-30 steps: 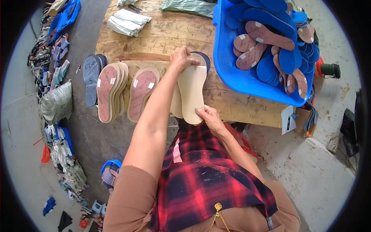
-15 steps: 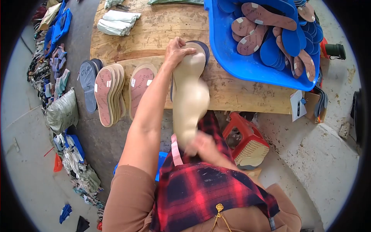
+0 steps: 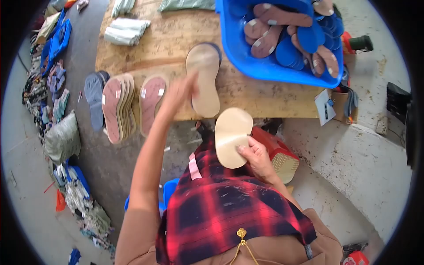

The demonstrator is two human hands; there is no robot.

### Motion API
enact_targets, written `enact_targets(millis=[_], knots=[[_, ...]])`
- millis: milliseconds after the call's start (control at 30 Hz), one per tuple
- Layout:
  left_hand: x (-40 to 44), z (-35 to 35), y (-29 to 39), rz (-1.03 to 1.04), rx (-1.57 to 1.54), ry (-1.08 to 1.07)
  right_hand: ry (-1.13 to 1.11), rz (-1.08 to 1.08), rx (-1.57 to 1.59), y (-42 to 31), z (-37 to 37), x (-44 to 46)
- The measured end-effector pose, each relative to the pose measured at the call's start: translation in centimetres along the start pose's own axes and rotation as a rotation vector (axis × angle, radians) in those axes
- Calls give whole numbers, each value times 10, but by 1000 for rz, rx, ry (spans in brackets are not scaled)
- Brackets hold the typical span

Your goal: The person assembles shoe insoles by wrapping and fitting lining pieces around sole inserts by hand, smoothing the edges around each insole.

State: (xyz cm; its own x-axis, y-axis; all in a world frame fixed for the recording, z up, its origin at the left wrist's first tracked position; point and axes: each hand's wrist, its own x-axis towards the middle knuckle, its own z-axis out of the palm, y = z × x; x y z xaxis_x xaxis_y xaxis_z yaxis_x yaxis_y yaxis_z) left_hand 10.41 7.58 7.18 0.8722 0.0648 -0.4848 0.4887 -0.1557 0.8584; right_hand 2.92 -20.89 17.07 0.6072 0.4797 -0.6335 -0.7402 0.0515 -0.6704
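Observation:
A cream insole point(image 3: 230, 140), bent and seen foreshortened, is held over my lap in my right hand point(image 3: 258, 158), thumb on its face. My left hand point(image 3: 181, 92) is blurred by motion beside the pale insole stack point(image 3: 206, 84) on the wooden table; its fingers are too smeared to read. A dark insole shows at the top edge of that stack. Farther left stand a short stack with a pink insole on top point(image 3: 152, 99), a taller pink-topped stack point(image 3: 113, 104) and a grey-blue insole stack with handwriting point(image 3: 93, 97).
A blue bin point(image 3: 265, 75) of blue and pink insoles sits at the table's right. White folded cloths point(image 3: 126, 32) lie at the upper left. A red stool point(image 3: 282, 154) stands under the table's front edge, and a card with a pen point(image 3: 324, 107) is at the right corner.
The cream insole has come away from the stack in my right hand and is bent above my lap. My left hand has let go of the stack's top and moved down and left.

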Motion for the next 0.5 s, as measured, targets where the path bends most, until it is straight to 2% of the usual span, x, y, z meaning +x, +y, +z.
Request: enact_targets(millis=[33, 67, 100, 167, 233, 300, 367, 433, 467, 500], knots=[[-34, 8, -9, -291, -193, -184, -15, -38, -6, -3, 5, 4], [-72, 10, 1, -308, -291, -483, -52, -48, -34, -6, 8, 8], [-105, 24, 5, -298, -495, -543, -88, -54, -63, -9, 12, 12], [-135, 61, 12, -326, -947, -179, -179, -65, -56, -14, 21, 21], [-116, 63, 17, -130, -1029, -128, -213, -92, -127, -22, 30, 28], [-81, 53, 14, 0, -1011, -51, -241, -197, -496, -27, 10, 48], [-58, 36, 42, 123, -1024, 16, -242, -290, -801, -62, -28, 81], [-47, 17, 61, 171, -990, 51, 189, -722, -1070, -121, -65, 129], [-40, 13, 67, 191, -970, 77, 405, -721, -1068, -160, -78, 154], [-32, 13, 69, 167, -945, 75, 509, -920, -1444, -194, -111, 189]])
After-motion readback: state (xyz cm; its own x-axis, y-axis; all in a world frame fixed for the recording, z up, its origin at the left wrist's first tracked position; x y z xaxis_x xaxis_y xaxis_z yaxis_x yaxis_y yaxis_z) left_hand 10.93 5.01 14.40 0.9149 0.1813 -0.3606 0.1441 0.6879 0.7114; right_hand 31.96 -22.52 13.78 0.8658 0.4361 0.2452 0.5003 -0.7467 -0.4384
